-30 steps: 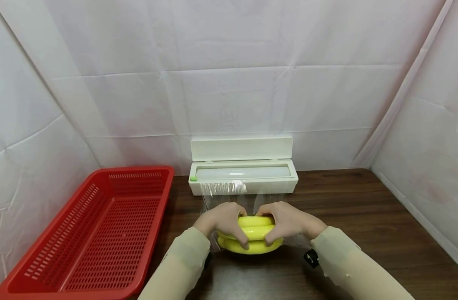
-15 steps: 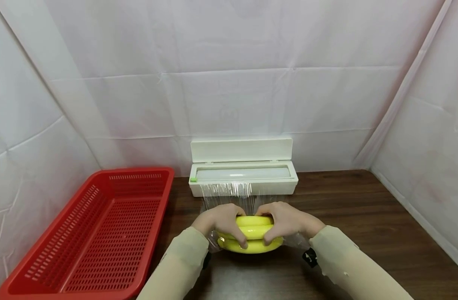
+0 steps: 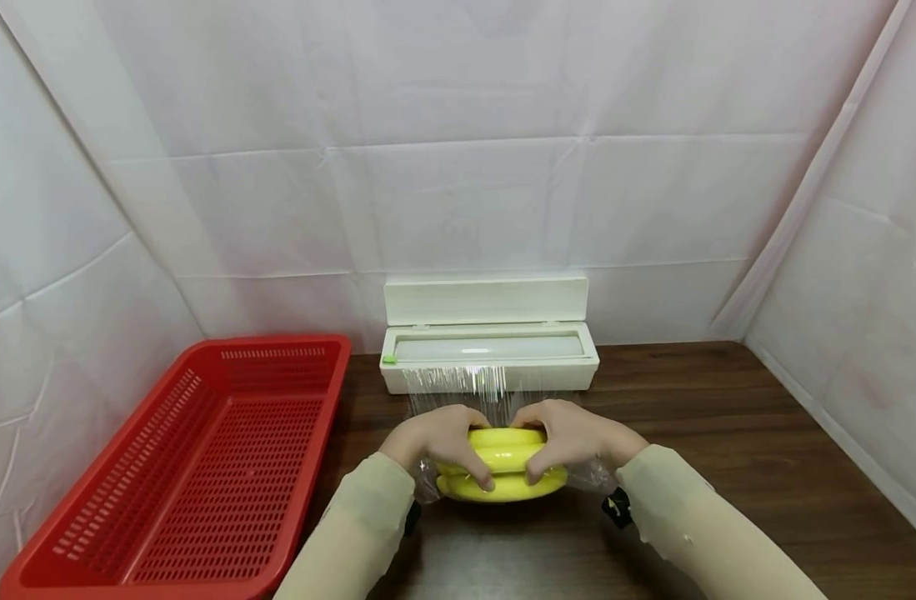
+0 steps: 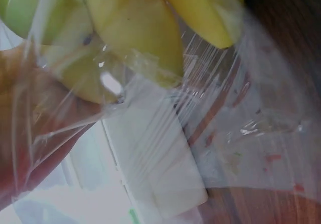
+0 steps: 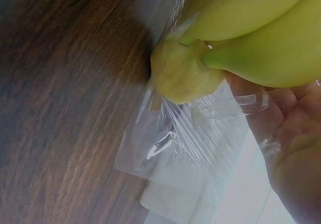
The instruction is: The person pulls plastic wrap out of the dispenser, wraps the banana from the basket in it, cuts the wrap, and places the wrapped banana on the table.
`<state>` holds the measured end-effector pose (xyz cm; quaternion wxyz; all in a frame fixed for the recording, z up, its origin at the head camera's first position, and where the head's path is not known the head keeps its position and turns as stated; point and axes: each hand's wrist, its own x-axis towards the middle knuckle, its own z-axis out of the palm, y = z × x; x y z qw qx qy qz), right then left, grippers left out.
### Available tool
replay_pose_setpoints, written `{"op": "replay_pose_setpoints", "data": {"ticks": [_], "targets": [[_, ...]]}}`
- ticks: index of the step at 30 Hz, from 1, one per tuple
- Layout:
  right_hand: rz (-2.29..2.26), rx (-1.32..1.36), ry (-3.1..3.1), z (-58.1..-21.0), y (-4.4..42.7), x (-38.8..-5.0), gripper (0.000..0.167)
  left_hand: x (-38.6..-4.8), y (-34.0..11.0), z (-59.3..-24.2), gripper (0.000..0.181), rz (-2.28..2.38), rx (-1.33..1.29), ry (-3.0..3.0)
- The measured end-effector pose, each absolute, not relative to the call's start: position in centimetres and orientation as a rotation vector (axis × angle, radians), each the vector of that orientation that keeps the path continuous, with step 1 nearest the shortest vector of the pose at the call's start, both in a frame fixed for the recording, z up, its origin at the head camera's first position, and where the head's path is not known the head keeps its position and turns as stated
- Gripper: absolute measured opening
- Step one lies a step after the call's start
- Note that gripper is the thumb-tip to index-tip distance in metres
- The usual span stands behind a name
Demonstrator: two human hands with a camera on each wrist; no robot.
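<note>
A bunch of yellow bananas (image 3: 503,485) lies on the dark table in front of me, partly wrapped in clear cling film (image 3: 489,385). My left hand (image 3: 441,439) grips its left part and my right hand (image 3: 573,437) its right part, thumbs on the near side. From the bunch the film stretches back to a white dispenser box (image 3: 495,375), whose lid stands up. In the left wrist view, film covers the banana tips (image 4: 140,28). In the right wrist view, the joined stem end (image 5: 185,73) shows with film beneath it. The farther fingers are mostly hidden in the head view.
A red perforated plastic basket (image 3: 228,475) stands on the left of the table. White cloth walls (image 3: 458,183) enclose the back and both sides. Dark wood tabletop (image 3: 728,433) extends to the right of the hands.
Both hands keep their grip on the bananas, which have tipped slightly backward. The film between bunch and box shows more shiny creases.
</note>
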<state>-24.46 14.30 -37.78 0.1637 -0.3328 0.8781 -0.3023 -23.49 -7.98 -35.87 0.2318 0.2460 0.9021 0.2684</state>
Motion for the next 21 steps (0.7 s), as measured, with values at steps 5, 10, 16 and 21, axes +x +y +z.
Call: {"op": "replay_pose_setpoints", "data": {"ticks": [5, 10, 16, 21], "targets": [[-0.847, -0.981, 2.508, -37.7, 14.3, -24.7, 0.040, -23.3, -8.2, -35.4, 0.058, 0.793, 0.658, 2.463], [-0.888, -0.932, 2.478, -37.7, 14.1, -24.8, 0.039, -23.0, -8.1, -35.1, 0.052, 0.727, 0.656, 2.507], [-0.934, -0.890, 2.447, -37.7, 14.1, -24.9, 0.039, -22.6, -7.7, -35.0, 0.058, 0.556, 0.675, 2.623], [-0.953, -0.856, 2.435, -37.7, 14.1, -25.1, 0.037, -22.0, -7.5, -34.9, 0.069, 0.531, 0.643, 2.664]]}}
